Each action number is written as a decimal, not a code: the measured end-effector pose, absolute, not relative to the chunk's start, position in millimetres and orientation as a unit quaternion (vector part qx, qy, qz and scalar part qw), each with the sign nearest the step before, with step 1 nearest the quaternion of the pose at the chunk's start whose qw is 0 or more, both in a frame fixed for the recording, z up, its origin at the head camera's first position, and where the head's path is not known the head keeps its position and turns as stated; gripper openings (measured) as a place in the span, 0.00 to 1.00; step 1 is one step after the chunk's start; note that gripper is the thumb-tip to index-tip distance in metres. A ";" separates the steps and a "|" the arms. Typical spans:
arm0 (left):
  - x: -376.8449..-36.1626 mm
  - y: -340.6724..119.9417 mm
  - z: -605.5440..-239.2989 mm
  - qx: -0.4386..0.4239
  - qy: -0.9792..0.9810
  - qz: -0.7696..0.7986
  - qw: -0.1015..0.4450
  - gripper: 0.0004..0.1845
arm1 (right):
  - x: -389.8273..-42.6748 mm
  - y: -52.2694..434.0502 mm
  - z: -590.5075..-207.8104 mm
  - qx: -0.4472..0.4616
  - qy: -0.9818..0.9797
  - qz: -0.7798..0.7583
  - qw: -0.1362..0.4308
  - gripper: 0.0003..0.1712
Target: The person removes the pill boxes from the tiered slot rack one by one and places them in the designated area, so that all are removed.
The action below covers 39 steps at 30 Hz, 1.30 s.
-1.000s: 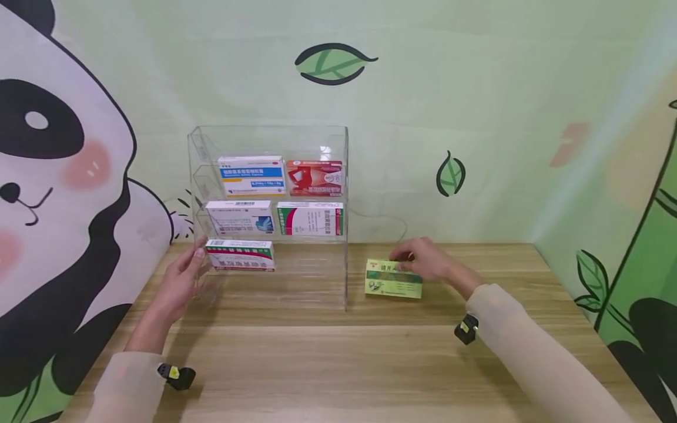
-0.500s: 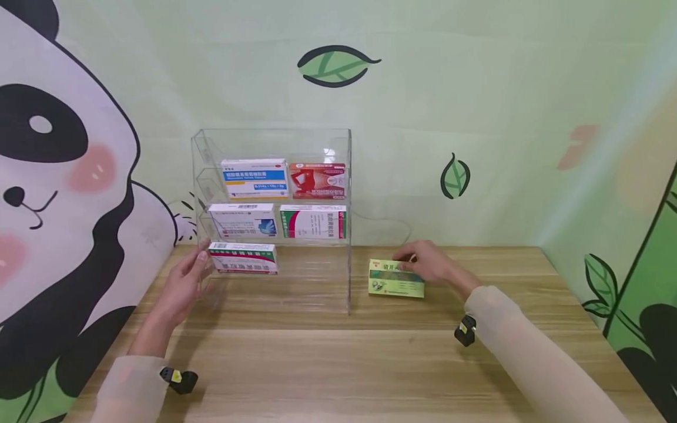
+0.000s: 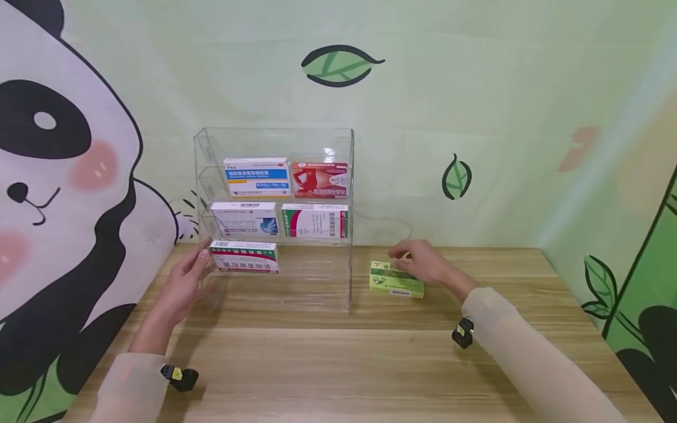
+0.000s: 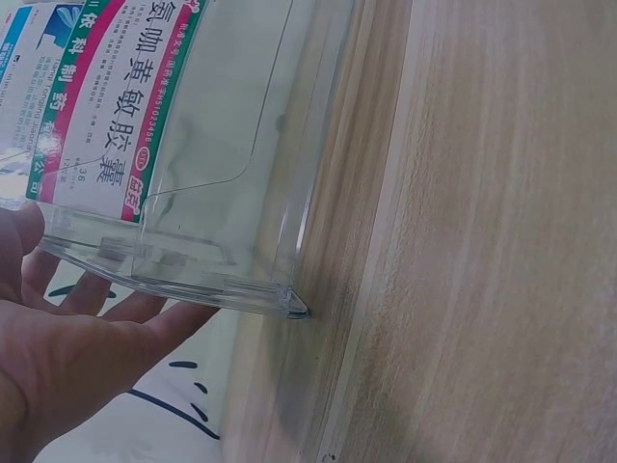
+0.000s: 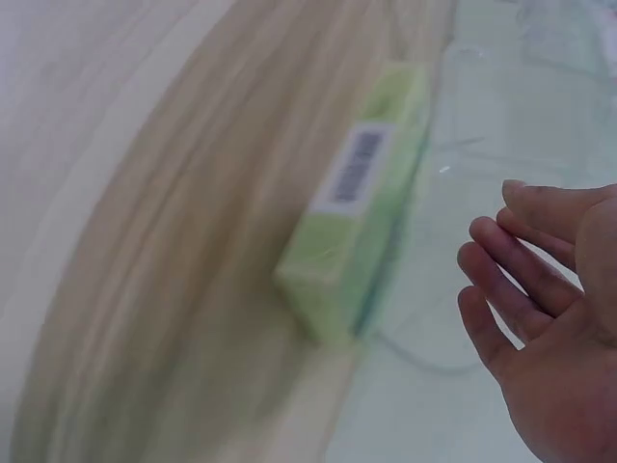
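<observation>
At the rack's left side, my left hand (image 3: 182, 285) holds the side panel of a clear acrylic display rack (image 3: 312, 294), thumb in front and fingers behind. Beside that thumb, a white, green and red medicine box (image 3: 244, 258) sits on the bottom tier. My right hand (image 3: 425, 261) hovers by a green medicine box (image 3: 394, 281) on the table to the rack's right. In the right wrist view its fingers (image 5: 496, 280) are loosely bent, with a gap between them and the blurred green box (image 5: 352, 207). The box leans back, its barcode side showing.
Higher tiers hold a blue-and-white box (image 3: 257, 179), a red box (image 3: 319, 180), a white box (image 3: 244, 219) and another green-and-red box (image 3: 315, 222). A thin cord (image 3: 383, 219) runs behind the rack. The wooden table (image 3: 317, 364) meets a printed backdrop (image 3: 402, 117).
The green box has tipped backward, bringing its barcode side into view, and my right hand has let go of it. My left hand stays on the rack; the head view shifts slightly.
</observation>
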State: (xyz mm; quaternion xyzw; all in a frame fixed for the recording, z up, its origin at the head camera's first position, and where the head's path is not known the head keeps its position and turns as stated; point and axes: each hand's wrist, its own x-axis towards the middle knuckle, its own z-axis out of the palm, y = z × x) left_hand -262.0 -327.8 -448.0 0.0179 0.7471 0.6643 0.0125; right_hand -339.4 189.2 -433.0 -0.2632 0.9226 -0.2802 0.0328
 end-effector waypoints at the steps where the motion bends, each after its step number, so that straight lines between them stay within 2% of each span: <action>1: -262.4 -327.7 -448.1 0.019 0.746 0.666 0.012 0.32 | -337.9 186.3 -428.7 -0.270 0.920 -0.282 0.020 0.16; 9: -263.3 -328.6 -449.4 0.027 0.739 0.673 0.011 0.33 | -311.9 143.9 -377.6 -0.340 0.888 -0.304 -0.062 0.12; 17: -263.1 -332.1 -448.6 0.034 0.740 0.672 0.013 0.33 | -283.9 72.3 -351.6 -0.396 0.869 -0.286 -0.077 0.18; 28: -265.2 -331.8 -450.0 0.045 0.743 0.668 0.017 0.33 | -289.2 -11.9 -365.6 -0.384 0.879 -0.269 -0.085 0.26; 33: -267.4 -331.3 -448.7 0.049 0.741 0.669 0.023 0.33 | -295.4 -31.5 -373.4 -0.366 0.888 -0.261 -0.102 0.27; 39: -267.6 -331.8 -445.1 0.047 0.745 0.665 0.029 0.33 | -298.2 -47.3 -380.7 -0.351 0.897 -0.255 -0.084 0.29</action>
